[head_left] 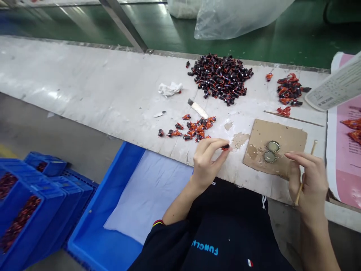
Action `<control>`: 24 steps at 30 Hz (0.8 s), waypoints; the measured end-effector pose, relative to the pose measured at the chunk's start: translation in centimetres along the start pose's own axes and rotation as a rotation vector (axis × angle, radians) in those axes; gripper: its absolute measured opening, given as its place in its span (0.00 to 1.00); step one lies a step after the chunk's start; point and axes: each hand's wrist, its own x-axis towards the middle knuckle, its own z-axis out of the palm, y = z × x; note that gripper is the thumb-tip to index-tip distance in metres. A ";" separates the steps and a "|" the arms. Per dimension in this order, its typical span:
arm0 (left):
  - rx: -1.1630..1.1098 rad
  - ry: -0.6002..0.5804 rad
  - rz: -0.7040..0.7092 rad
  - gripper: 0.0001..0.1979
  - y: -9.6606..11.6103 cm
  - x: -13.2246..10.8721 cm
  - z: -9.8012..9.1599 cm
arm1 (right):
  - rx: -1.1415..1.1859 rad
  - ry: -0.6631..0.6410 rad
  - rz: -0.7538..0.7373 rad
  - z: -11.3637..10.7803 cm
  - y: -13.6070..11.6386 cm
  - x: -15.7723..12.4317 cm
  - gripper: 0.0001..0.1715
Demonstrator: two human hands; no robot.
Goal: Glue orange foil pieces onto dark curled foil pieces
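Between thumb and fingertips, my left hand (pixel 208 161) pinches a small black part (pixel 225 147) with an orange-red edge. My right hand (pixel 310 180) has its fingers curled round a thin wooden stick (pixel 301 184) that slants upward. To the left of that hand, a square of brown cardboard (pixel 278 130) carries two bottle caps (pixel 270 156) holding something pale. Beyond my left hand lies a loose group of black and orange parts (pixel 199 130). Farther back is a big heap of black parts (pixel 221 77) with orange edges.
A white-handled blade (pixel 198 109), a small blade (pixel 160 114) and crumpled tissue (pixel 170 89) lie on the white bench. A thin rod (pixel 293 118), another pile of parts (pixel 290 90) and a white bottle (pixel 335 84) are at right. Blue crates (pixel 96 226) stand below left.
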 end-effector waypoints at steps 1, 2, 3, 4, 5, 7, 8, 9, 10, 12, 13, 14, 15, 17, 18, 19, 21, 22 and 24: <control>0.105 0.021 0.002 0.08 -0.9 0.1 -0.7 | -0.009 0.007 0.002 -0.2 0.4 -0.1 0.20; 0.206 0.028 -0.001 0.08 -2.0 0.4 -1.5 | -0.004 0.013 0.010 -0.3 0.8 -0.2 0.21; 0.290 0.012 -0.007 0.07 -3.1 0.8 -2.2 | 0.011 0.021 0.022 -0.5 1.1 -0.2 0.21; 0.345 -0.033 -0.007 0.07 -4.2 1.5 -2.9 | 0.031 0.035 0.041 -0.7 1.4 -0.3 0.20; 0.366 -0.085 0.010 0.08 -5.3 2.3 -3.3 | 0.048 0.057 0.066 -0.9 1.7 -0.4 0.19; 0.339 -0.200 0.070 0.07 -7.3 4.8 -3.4 | 0.080 0.102 0.136 -1.0 1.8 -0.3 0.17; 0.320 -0.271 0.112 0.07 -8.1 6.3 -2.9 | 0.109 0.123 0.169 -1.0 1.8 -0.3 0.16; 0.305 -0.372 0.176 0.09 -8.8 7.8 -2.1 | 0.152 0.144 0.192 -1.0 1.7 -0.2 0.17; 0.293 -0.486 0.237 0.11 -9.5 9.4 -1.1 | 0.205 0.153 0.203 -0.9 1.7 -0.1 0.18; 0.286 -0.657 0.331 0.17 -10.5 12.1 1.3 | 0.297 0.145 0.188 -0.8 1.7 0.2 0.20; 0.285 -0.728 0.374 0.20 -10.9 13.2 2.5 | 0.313 0.138 0.172 -0.8 1.8 0.3 0.20; 0.278 -0.786 0.407 0.21 -11.2 14.0 3.7 | 0.300 0.132 0.159 -0.9 1.9 0.4 0.20; 0.273 -0.831 0.434 0.21 -11.6 14.6 4.6 | 0.266 0.128 0.150 -0.9 1.9 0.5 0.20; 0.274 -0.887 0.476 0.19 -12.2 15.3 6.0 | 0.189 0.129 0.142 -1.1 2.1 0.6 0.20; 0.283 -0.895 0.493 0.17 -12.5 15.4 6.4 | 0.168 0.138 0.139 -1.1 2.1 0.6 0.20; 0.294 -0.891 0.509 0.15 -12.6 15.3 6.5 | 0.171 0.154 0.134 -1.1 2.1 0.6 0.18; 0.305 -0.842 0.524 0.13 -12.2 14.8 6.2 | 0.245 0.203 0.103 -0.9 1.9 0.6 0.15; 0.295 -0.796 0.515 0.11 -11.6 14.3 5.9 | 0.296 0.222 0.079 -0.8 1.8 0.6 0.15; 0.224 -0.680 0.451 0.10 -9.5 12.8 4.7 | 0.379 0.212 0.045 -0.4 1.6 0.6 0.17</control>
